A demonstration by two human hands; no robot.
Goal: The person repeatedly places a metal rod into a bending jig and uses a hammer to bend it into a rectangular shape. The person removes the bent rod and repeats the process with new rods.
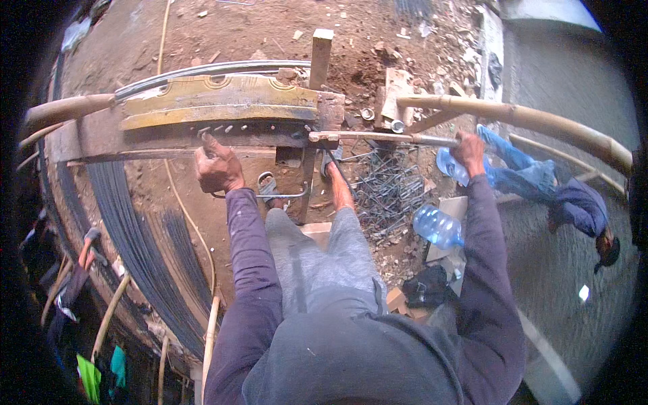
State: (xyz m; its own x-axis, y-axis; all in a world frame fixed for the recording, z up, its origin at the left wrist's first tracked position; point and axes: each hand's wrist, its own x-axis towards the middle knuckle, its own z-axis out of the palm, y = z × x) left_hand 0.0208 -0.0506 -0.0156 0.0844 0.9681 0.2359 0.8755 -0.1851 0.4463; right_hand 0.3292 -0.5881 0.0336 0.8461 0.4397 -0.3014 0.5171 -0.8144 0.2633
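Both my arms reach forward to a wooden bench beam (162,138) with a row of metal pins in it. My right hand (467,154) is closed round the end of a long bending lever (405,138). The lever lies level across the right of the beam, its head by the pins. My left hand (219,165) is closed at the beam's near side, thumb uppermost. A thin bent steel bar (287,196) shows below and right of it, passing under the fist. My palm hides the grip itself.
A yellow board (216,101) lies along the beam. Bamboo poles (520,116) extend to both sides. Long steel rods (128,216) lie at left, a heap of bent steel pieces (391,189) at right near a blue water jug (439,227). Other people (574,202) are at right and far left.
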